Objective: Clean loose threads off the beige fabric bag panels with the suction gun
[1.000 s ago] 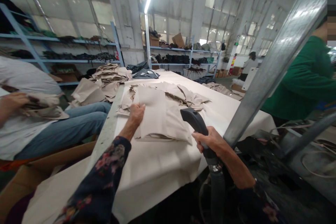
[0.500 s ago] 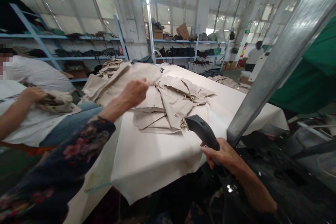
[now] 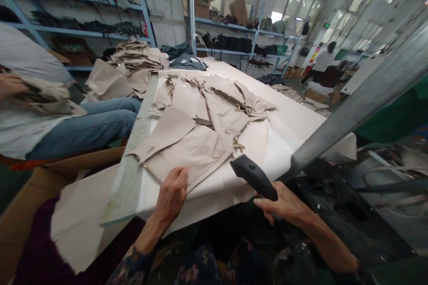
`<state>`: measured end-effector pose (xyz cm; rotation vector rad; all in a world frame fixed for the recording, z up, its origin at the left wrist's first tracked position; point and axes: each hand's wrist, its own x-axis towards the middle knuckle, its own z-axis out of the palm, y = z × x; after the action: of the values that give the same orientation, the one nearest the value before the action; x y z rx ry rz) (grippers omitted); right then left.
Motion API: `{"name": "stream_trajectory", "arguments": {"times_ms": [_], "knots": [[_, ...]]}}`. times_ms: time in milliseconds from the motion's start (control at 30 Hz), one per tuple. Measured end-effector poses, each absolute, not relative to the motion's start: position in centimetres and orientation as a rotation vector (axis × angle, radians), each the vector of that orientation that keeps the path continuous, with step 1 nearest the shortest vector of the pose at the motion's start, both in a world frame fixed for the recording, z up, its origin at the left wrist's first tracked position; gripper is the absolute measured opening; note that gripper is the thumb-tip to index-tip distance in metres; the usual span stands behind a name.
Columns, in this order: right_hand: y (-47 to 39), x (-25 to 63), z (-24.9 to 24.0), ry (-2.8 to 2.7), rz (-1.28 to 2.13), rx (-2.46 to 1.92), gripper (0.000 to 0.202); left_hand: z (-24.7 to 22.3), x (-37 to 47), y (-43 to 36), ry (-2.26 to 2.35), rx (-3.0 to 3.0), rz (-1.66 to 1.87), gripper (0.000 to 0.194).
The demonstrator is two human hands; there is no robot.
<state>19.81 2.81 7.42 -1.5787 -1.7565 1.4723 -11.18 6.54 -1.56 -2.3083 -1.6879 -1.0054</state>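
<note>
From afar I see left hand (image 3: 172, 192) curled at near edge of flat beige cloth piece (image 3: 190, 148) on white-covered table (image 3: 279, 136); pinching or not, cannot tell. Right hand (image 3: 281, 200) wraps curved black nozzle (image 3: 253, 176), tip near cloth.

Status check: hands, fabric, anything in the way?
Left hand at near edge of beige fabric. Right hand gripping black nozzle. Fabric flat on table, partly overlapping others. Metal post to the right.
</note>
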Motion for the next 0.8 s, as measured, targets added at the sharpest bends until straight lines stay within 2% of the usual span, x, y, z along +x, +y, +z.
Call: {"name": "stream_trajectory", "arguments": {"times_ms": [167, 400, 567, 800], "knots": [[4.9, 17.3, 6.6, -1.837, 1.483, -1.567, 0.019, -3.4, -13.2, 5.6, -1.785, -1.902, -1.179, 0.032], [8.8, 14.9, 5.7, -1.810, 1.458, -1.640, 0.024, -3.7, -12.9, 6.0, -1.779, -2.003, -0.952, 0.041], [10.3, 14.9, 6.7, -1.737, 1.362, -1.629, 0.030, -3.6, -13.1, 6.1, -1.776, -2.058, -0.822, 0.040], [9.9, 16.4, 9.2, -1.608, 1.233, -1.698, 0.028, -3.4, -12.9, 6.1, -1.799, -2.049, -0.791, 0.036]]}}
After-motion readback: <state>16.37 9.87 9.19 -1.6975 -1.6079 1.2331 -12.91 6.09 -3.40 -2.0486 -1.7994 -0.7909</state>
